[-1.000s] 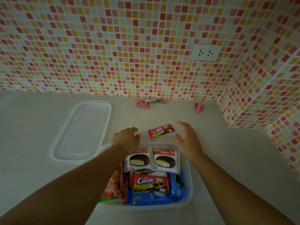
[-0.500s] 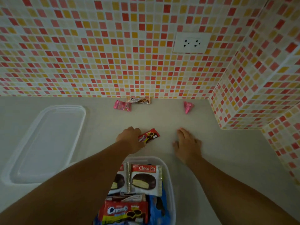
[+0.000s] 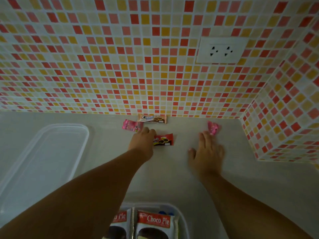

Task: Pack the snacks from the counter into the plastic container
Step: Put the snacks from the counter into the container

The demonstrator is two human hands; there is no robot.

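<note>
1. Your left hand pinches the red biscuit packet on the counter.
2. Your right hand, fingers spread, touches a pink sweet.
3. The container sits nearest you, well short of both.

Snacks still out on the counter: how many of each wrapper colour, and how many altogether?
Pink wrappers: 2, one by the left hand at, one at the right hand's fingertips
Red wrapper: 1, against the left hand
Pale orange wrapper: 1, by the wall
Total: 4
</note>
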